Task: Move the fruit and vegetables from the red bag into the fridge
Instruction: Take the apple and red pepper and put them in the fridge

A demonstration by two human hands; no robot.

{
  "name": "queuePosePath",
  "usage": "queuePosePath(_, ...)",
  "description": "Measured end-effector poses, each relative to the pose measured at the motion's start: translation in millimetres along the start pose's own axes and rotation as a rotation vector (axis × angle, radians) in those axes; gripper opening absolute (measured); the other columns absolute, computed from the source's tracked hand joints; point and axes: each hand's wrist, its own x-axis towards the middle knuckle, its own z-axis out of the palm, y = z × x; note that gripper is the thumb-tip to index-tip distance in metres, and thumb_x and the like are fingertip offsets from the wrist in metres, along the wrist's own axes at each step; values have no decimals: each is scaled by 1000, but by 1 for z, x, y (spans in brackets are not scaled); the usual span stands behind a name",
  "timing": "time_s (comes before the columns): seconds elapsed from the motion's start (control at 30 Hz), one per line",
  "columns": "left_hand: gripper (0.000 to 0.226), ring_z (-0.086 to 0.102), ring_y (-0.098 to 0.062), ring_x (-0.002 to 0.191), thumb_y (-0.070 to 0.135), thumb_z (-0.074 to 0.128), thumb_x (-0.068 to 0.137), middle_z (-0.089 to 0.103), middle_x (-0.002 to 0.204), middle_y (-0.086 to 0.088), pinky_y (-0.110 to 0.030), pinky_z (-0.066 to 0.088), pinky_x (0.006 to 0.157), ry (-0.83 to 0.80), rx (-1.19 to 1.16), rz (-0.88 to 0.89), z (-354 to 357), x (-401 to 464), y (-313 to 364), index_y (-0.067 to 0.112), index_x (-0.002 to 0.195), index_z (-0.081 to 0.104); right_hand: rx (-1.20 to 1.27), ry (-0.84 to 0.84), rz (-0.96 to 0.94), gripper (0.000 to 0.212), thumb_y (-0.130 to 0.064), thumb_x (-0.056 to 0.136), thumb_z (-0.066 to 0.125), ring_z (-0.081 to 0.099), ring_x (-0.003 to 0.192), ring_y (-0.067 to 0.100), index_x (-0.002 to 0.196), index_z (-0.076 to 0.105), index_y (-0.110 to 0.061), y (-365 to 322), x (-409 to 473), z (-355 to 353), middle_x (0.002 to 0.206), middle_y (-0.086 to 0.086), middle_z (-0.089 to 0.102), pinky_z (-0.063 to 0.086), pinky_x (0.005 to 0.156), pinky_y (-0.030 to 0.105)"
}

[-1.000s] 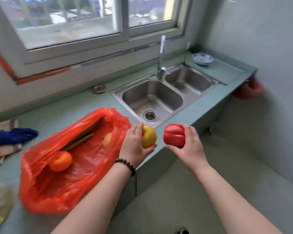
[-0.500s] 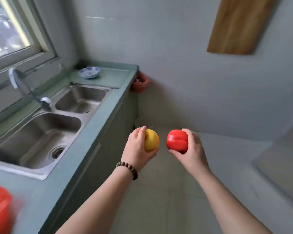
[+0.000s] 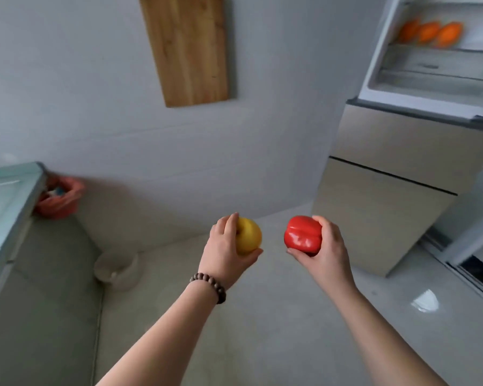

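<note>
View swung right since the earlier frames: window, sink and red bag are gone from sight, and only a corner of the tabletop (image 3: 10, 181) remains at far left. The wooden board (image 3: 187, 48) on the wall has shifted from upper right to upper centre. The fridge (image 3: 396, 168) has newly come into view at right, upper compartment open, three orange fruits (image 3: 430, 33) on a shelf. A red bin (image 3: 59, 201) now sits at left beside the tabletop.

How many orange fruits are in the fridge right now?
3, side by side on one fridge shelf: left, middle, right. More may be hidden beyond the frame.
</note>
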Motion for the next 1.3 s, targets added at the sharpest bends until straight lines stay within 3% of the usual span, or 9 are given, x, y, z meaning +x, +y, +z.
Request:
queuePosePath(0.3, 89, 36, -19, 128, 43, 76, 71, 40, 137, -2, -27, 33, 104, -193, -74, 171, 67, 133, 4, 14, 142, 30, -72, 146, 186, 85, -27, 59, 87, 50, 111, 23, 131, 42, -15, 54, 75, 14, 124, 4, 48, 37, 84, 24)
queuePosePath(0.73, 87, 38, -18, 127, 42, 76, 71, 37, 139, 1, -28, 39, 102, -360, -235, 430, 111, 334, 20, 15, 141, 31, -180, 454, 385, 81, -30, 60, 86, 49, 97, 13, 127, 41, -23, 67, 198, 27, 117, -4, 47, 37, 75, 17)
queuePosePath(1.0, 84, 42, -19, 121, 43, 75, 71, 38, 135, 2, -34, 42, 101, -470, -294, 551, 174, 393, 66, 17, 138, 33, -233, 604, 505, 83, -39, 58, 86, 53, 101, 17, 125, 38, -28, 103, 236, -7, 119, -4, 49, 51, 83, 38)
queuePosePath(1.07, 85, 41, -18, 123, 43, 75, 71, 37, 135, 3, -34, 42, 101, -502, -296, 597, 193, 404, 83, 17, 139, 32, -238, 651, 512, 87, -40, 59, 85, 51, 105, 14, 130, 35, -29, 115, 248, -20, 123, -6, 48, 50, 86, 35)
queuePosePath(1.17, 85, 38, -17, 125, 44, 74, 72, 38, 136, 2, -30, 40, 101, -525, -312, 677, 222, 425, 116, 18, 140, 31, -266, 698, 496, 89, -38, 63, 83, 46, 104, 7, 136, 33, -30, 134, 268, -45, 124, -11, 42, 43, 83, 20)
queuePosePath(1.23, 85, 38, -17, 125, 44, 75, 71, 38, 135, 1, -29, 38, 102, -527, -326, 731, 243, 443, 144, 17, 139, 32, -303, 726, 464, 80, -35, 65, 83, 45, 100, 3, 131, 38, -35, 150, 283, -67, 119, -12, 40, 38, 78, 10)
queuePosePath(1.3, 85, 38, -18, 124, 45, 75, 71, 39, 135, 0, -31, 38, 103, -526, -345, 777, 263, 464, 176, 17, 139, 33, -322, 774, 450, 77, -33, 63, 84, 45, 97, -1, 124, 38, -42, 169, 301, -93, 116, -14, 40, 39, 78, 11)
